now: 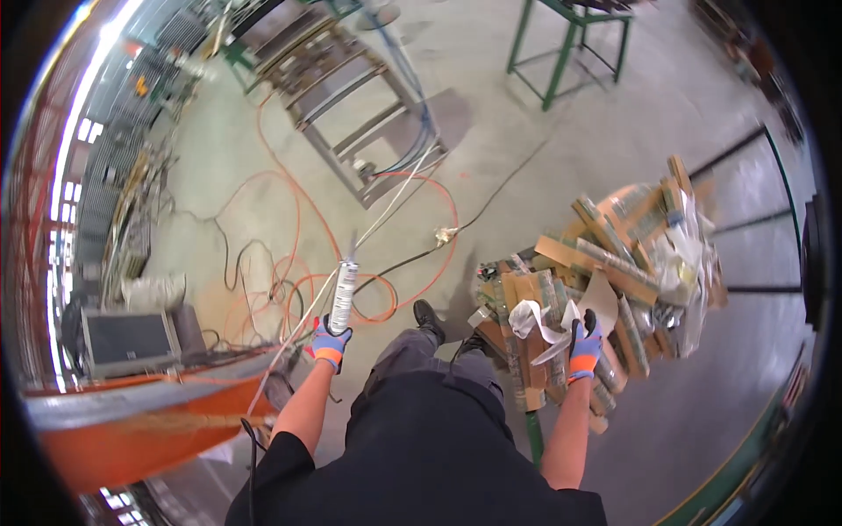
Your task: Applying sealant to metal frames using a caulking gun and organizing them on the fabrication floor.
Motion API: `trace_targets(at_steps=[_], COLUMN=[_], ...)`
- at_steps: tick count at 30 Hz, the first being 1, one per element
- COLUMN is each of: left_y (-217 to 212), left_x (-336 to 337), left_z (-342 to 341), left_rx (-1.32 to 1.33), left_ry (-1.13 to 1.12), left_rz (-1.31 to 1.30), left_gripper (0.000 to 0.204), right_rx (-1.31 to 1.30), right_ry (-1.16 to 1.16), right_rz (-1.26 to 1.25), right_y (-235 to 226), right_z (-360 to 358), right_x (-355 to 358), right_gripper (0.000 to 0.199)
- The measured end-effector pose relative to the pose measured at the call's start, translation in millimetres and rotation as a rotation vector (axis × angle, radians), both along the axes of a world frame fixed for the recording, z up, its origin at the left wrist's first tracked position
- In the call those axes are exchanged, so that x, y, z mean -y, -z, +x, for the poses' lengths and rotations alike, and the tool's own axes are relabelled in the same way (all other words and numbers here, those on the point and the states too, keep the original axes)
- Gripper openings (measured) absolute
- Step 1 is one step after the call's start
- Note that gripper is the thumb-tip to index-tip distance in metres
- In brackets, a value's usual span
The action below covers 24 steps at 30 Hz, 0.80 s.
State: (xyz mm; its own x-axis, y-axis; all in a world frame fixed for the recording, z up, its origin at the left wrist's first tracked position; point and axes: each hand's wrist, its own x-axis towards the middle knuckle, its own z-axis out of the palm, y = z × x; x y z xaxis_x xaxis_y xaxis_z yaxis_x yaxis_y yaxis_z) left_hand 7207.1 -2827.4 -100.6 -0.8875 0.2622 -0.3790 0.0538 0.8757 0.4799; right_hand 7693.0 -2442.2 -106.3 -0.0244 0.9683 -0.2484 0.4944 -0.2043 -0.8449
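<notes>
My left hand [331, 339], in a grey-blue and orange glove, is closed around a white sealant cartridge [344, 296]. The cartridge stands nearly upright in the picture, its narrow nozzle pointing away from me. On the right, my gloved right hand [586, 347] is over the near part of a heap of cardboard pieces [614, 263], fingers apart and pointing away from me. A crumpled white strip [549, 333] lies right beside its thumb side; whether they touch is unclear. Just beyond its fingertips is a tan sheet [598, 302].
Orange hose [298, 197] and dark cable [491, 200] loop across the floor ahead. A metal frame [351, 123] stands beyond, and a green stand [561, 53] at the far right. To my left are an orange-sided bin [175, 430] and a dark box [132, 337]. Clear plastic [684, 272] covers part of the heap.
</notes>
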Motion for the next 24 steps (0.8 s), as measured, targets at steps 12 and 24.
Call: trace_targets(at_steps=[12,24], left_y=[90.5,67.8], left_x=[255.6,286.3], left_z=[42.9,-89.5], left_rx=[0.451,0.537], left_ry=[-0.969,-0.9], left_rz=[-0.101,0.229], left_gripper=[0.025,0.034], right_rx=[0.297,0.783], right_ry=[-0.782,-1.142], right_rz=[0.011,0.031], right_y=[-34.9,146.9], right_z=[-241.3,-375.5], right_x=[45.7,34.7], right_gripper=[0.036,0.044])
